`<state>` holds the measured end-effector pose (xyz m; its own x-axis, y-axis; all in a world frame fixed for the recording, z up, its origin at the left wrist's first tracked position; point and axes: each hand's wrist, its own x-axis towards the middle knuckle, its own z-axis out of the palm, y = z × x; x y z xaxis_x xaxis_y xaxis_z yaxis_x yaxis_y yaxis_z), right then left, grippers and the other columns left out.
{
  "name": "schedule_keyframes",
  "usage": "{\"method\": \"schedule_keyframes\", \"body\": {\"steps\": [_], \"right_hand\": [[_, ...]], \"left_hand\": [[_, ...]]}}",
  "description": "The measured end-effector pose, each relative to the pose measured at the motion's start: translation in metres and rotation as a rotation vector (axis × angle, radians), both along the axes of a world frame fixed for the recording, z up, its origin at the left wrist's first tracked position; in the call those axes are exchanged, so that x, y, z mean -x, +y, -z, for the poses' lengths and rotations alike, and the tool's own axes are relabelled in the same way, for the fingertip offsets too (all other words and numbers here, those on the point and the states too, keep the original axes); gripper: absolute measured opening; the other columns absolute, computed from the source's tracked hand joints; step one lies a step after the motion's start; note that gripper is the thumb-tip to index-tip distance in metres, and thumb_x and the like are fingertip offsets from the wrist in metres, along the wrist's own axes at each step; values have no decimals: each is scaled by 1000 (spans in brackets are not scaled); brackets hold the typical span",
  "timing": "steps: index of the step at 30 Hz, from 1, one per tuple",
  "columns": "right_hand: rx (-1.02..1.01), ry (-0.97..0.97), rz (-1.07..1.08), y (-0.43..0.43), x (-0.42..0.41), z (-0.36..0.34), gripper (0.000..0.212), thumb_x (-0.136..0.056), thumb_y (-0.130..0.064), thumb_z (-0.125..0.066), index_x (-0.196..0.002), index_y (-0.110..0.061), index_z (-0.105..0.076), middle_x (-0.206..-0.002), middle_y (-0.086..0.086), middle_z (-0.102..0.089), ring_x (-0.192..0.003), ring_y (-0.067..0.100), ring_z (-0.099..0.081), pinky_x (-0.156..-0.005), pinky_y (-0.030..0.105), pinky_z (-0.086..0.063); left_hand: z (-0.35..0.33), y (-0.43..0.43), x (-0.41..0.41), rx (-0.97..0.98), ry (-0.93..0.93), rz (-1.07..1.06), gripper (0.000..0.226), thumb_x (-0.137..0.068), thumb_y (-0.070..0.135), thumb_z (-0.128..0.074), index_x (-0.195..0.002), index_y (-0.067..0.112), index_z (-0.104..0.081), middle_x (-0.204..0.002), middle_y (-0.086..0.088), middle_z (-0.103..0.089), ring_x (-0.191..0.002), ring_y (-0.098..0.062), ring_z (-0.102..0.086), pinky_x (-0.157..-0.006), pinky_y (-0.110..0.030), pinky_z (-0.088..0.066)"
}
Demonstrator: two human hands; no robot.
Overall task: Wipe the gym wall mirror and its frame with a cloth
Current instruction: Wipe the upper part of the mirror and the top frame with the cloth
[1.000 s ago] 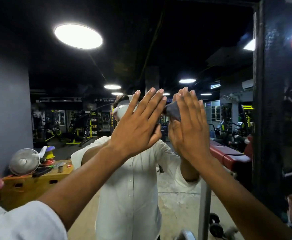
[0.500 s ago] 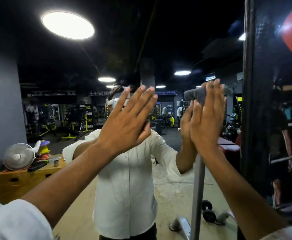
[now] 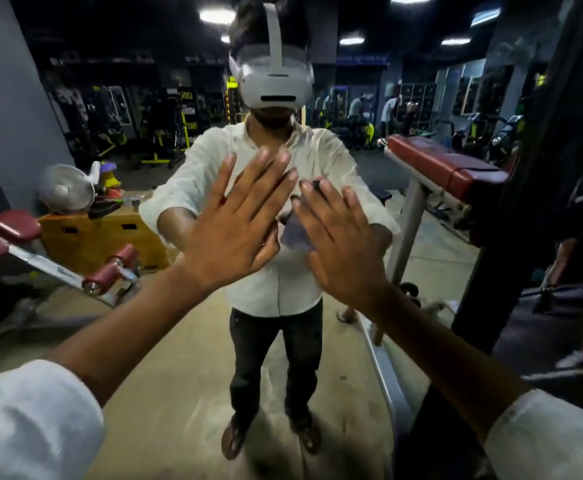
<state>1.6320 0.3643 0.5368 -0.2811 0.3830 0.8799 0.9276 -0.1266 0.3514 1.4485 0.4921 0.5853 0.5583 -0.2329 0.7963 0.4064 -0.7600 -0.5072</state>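
Head view: the cloth (image 3: 297, 233), a small grey-blue piece, lies flat against the mirror (image 3: 179, 358) at about mid-height, near the centre of the visible glass. The right hand (image 3: 345, 251) presses it there with straight, spread fingers (image 3: 321, 202). Nothing is gripped: the cloth is pinned by palm pressure only and shows just past the thumb side. The left hand (image 3: 238, 230) is just beside it, fingers likewise straight and spread, empty, palm toward the glass. Whether it touches the glass cannot be told. The frame (image 3: 511, 209), a dark upright band at the right, stands well apart from the cloth.

Progress, as a judgement: glass wiping is under way in the central zone. No boundary between wiped and unwiped glass is visible, so the finished share cannot be stated. The lower glass, the left area and the frame are judged outstanding. Reflected around the hands: a white shirt (image 3: 276, 289) and a red pad (image 3: 445, 164)
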Motion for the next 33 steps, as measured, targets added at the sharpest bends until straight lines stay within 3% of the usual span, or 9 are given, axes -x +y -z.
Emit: {"method": "schedule_keyframes", "body": {"steps": [3, 5, 11, 14, 17, 22, 25, 28, 33], "right_hand": [[4, 30, -20, 1, 7, 18, 63, -97, -16, -57, -157, -3, -42, -165, 19, -34, -156, 39, -30, -127, 59, -25], [74, -106, -22, 0, 4, 53, 62, -98, -19, -54, -158, -5, -42, -166, 18, -32, -156, 38, -30, -127, 59, -24], [280, -458, 140, -31, -28, 127, 64, -104, -21, -47, -165, -10, -29, -173, 14, -21, -160, 31, -18, -132, 53, 0], [195, -233, 132, -39, -41, 93, 58, -104, -21, -56, -159, -16, -39, -169, 10, -32, -162, 28, -14, -132, 50, -1], [55, -102, 139, -35, -41, 22, 54, -109, -21, -47, -160, -9, -34, -168, 17, -31, -159, 34, -21, -131, 53, -13], [-22, -27, 174, -28, -34, -100, 72, -106, -28, -53, -166, -6, -19, -174, 18, -14, -162, 33, -10, -132, 52, -6], [-180, 107, 148, -38, -57, -153, 66, -107, -26, -47, -165, -6, -24, -174, 15, -16, -162, 31, -10, -131, 56, -8], [-399, 290, 110, -49, -84, -175, 59, -110, -30, -34, -164, -7, -28, -174, 11, -21, -162, 27, -14, -129, 58, -17], [-767, 580, 136, -30, -96, -189, 60, -114, -32, -41, -167, -16, -20, -175, 4, -15, -162, 23, -14, -127, 55, -26]], "left_hand": [[8, -5, -5, 35, -53, -31, 61, -110, 27, -41, -165, 3, -32, -172, -21, -27, -161, -39, -22, -131, -62, -10], [15, -8, -5, 56, -53, -49, 60, -110, 23, -39, -165, 2, -30, -173, -21, -25, -161, -40, -21, -131, -62, -8], [25, -15, 0, 90, -37, -78, 67, -103, 16, -51, -165, 3, -31, -172, -23, -26, -160, -43, -24, -128, -67, -16], [11, -16, 2, 37, -56, -51, 59, -99, 20, -56, -156, 5, -50, -165, -23, -42, -153, -41, -38, -126, -64, -25], [-30, -18, -8, -37, -60, -29, 49, -97, 19, -58, -144, 6, -60, -159, -22, -49, -149, -40, -42, -126, -64, -24], [-116, -34, -39, -14, -125, 1, 62, -101, 23, -51, -159, 4, -41, -174, -19, -25, -163, -36, -18, -129, -64, -14], [-148, -35, -50, -81, -72, -8, 67, -104, 30, -50, -165, 7, -33, -176, -16, -17, -165, -33, -12, -129, -63, -15], [-159, -34, -57, -126, -60, -27, 68, -106, 34, -42, -167, 8, -27, -177, -15, -14, -165, -32, -9, -130, -62, -11], [-154, -31, -64, -144, -68, -80, 70, -107, 39, -34, -168, 8, -23, -177, -17, -13, -165, -33, -9, -132, -61, -8]]}}
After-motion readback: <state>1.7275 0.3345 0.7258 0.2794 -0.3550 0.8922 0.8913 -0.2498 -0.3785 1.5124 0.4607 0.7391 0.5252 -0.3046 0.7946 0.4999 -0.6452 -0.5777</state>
